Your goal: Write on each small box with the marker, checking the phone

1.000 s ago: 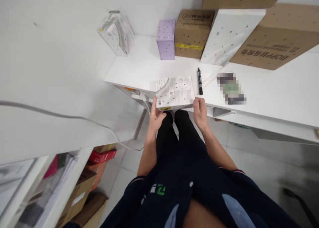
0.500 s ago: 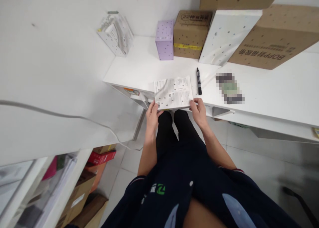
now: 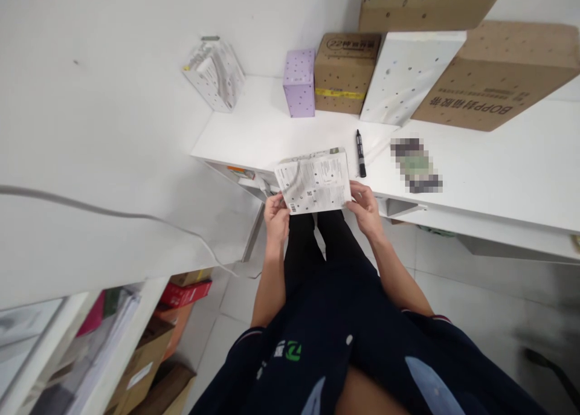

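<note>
Between my hands is a flat white box (image 3: 315,182) with printed text, a small square code and a barcode. It sits at the desk's front edge, its near side over my knees, tilted so its far side face shows. My left hand (image 3: 277,217) grips the near left corner, thumb on the printed face. My right hand (image 3: 364,208) holds the near right corner the same way, most fingers beside or under it. Just beyond the box's right side a black marker (image 3: 360,153) lies on the white desk (image 3: 254,134).
At the back stand a purple box (image 3: 299,84), a brown carton (image 3: 347,73), a tall white box (image 3: 410,80) and a large carton (image 3: 493,83). A pixelated item (image 3: 415,165) lies right. A clear holder (image 3: 215,73) stands left. A grey cable (image 3: 113,211) crosses the left side.
The white box has tilted, so its far side face now shows, and it has come slightly nearer to me. Both hands keep their hold and have moved down a little with it.
</note>
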`<state>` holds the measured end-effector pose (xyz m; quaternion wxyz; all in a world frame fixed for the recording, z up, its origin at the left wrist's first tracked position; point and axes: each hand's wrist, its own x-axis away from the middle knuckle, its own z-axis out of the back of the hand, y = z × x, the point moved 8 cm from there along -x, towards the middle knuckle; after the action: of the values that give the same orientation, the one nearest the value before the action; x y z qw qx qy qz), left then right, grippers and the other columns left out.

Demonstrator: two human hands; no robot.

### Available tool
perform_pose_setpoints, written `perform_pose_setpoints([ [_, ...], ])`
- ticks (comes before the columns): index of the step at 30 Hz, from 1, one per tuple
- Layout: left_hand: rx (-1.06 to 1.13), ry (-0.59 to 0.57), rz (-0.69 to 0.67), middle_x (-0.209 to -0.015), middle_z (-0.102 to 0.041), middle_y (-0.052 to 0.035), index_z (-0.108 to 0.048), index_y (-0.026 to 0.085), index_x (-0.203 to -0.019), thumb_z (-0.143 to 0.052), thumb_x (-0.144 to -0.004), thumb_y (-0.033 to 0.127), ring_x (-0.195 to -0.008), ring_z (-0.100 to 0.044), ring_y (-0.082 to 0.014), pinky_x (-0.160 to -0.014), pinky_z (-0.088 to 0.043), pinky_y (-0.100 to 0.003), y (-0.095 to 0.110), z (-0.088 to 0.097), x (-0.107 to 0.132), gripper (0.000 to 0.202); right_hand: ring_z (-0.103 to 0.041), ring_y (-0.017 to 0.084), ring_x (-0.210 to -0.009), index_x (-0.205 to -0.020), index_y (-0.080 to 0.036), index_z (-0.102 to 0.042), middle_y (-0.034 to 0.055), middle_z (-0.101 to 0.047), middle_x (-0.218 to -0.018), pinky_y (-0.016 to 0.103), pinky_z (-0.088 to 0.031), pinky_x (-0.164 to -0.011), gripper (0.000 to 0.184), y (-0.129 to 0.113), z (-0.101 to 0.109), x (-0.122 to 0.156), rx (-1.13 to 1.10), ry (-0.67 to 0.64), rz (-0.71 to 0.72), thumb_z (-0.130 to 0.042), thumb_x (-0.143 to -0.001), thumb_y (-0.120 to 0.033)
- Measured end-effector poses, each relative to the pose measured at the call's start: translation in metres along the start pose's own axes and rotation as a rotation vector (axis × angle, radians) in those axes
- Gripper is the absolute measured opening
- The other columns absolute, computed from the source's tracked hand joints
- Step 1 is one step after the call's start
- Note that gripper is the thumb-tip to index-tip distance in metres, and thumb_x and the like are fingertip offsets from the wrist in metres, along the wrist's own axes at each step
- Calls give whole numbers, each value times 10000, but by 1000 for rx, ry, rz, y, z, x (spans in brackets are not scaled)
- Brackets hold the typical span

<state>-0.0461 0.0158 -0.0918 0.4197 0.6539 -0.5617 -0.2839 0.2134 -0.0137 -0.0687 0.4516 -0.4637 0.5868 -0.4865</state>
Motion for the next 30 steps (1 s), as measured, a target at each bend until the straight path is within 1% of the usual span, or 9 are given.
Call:
perform_pose_setpoints([
  [4, 54, 26, 24, -673, -519, 81, -614, 220, -802, -655, -497, 44, -627, -533, -64, -642, -448, -190, -5, 3, -1, 354, -518, 256, -1316, -1083, -300, -537, 85, -463, -1421, 426, -517, -954, 308, -12, -4, 4, 150, -34, 180, -659, -804, -349],
  [7, 79, 37, 26, -643, -412, 92, -584, 219, -797, -648, -509, 46, -580, -473, -46, -622, -440, -179, -5, 3, -3, 342, -475, 268, -1350, -1085, -306, -517, 90, -453, -1366, 453, -502, -1003, 302, -28, -8, 6, 233, -28, 328, -640, -810, -329],
  [14, 87, 11, -50, -717, -558, 60, -563, 235, -806, -722, -557, 115, -742, -598, -98, -732, -501, -222, 7, -7, -11, 319, -384, 282, -1437, -1094, -318, -502, 64, -403, -1411, 536, -414, -1134, 346, -51, -11, 4, 342, -33, 470, -605, -780, -214],
  [17, 111, -7, -2, -730, -598, 34, -577, 240, -805, -758, -690, 302, -741, -610, -119, -725, -511, -244, 11, -10, -11, 223, -421, 297, -1407, -1101, -315, -497, 72, -428, -1396, 564, -434, -1111, 370, -60, -12, 9, 402, -15, 523, -600, -766, -198],
  [19, 126, -31, 38, -826, -664, -10, -616, 249, -873, -689, -796, 511, -835, -648, -161, -770, -533, -289, 15, -15, -9, 283, -454, 302, -1373, -1114, -316, -505, 74, -443, -1376, 581, -439, -1104, 406, -72, -15, 16, 453, -3, 596, -600, -747, -172],
  [22, 131, -102, 36, -1177, -702, -83, -654, 258, -1099, -555, -850, 708, -1172, -631, -243, -976, -523, -373, 30, -29, -4, 524, -465, 304, -1358, -1172, -341, -502, 67, -433, -1367, 585, -468, -1087, 505, -92, -24, 26, 486, -13, 729, -591, -717, -142],
  [24, 130, -153, 33, -1335, -653, -91, -626, 267, -1234, -532, -854, 736, -1340, -542, -273, -1088, -474, -404, 38, -41, -3, 610, -449, 319, -1373, -1227, -369, -477, 57, -420, -1366, 615, -464, -1093, 584, -102, -28, 31, 518, -9, 803, -592, -701, -143],
  [26, 127, -178, 64, -1383, -634, -93, -601, 267, -1304, -537, -857, 729, -1402, -493, -286, -1119, -463, -421, 39, -49, -4, 646, -428, 340, -1390, -1282, -400, -439, 54, -415, -1370, 653, -444, -1105, 659, -106, -29, 32, 586, 7, 833, -598, -694, -149],
  [30, 136, -170, 170, -1366, -653, -97, -651, 233, -1243, -626, -853, 636, -1378, -525, -291, -1074, -519, -412, 24, -50, -10, 561, -428, 366, -1402, -1361, -439, -376, 64, -427, -1381, 682, -420, -1119, 741, -95, -28, 29, 687, -20, 757, -600, -711, -163],
])
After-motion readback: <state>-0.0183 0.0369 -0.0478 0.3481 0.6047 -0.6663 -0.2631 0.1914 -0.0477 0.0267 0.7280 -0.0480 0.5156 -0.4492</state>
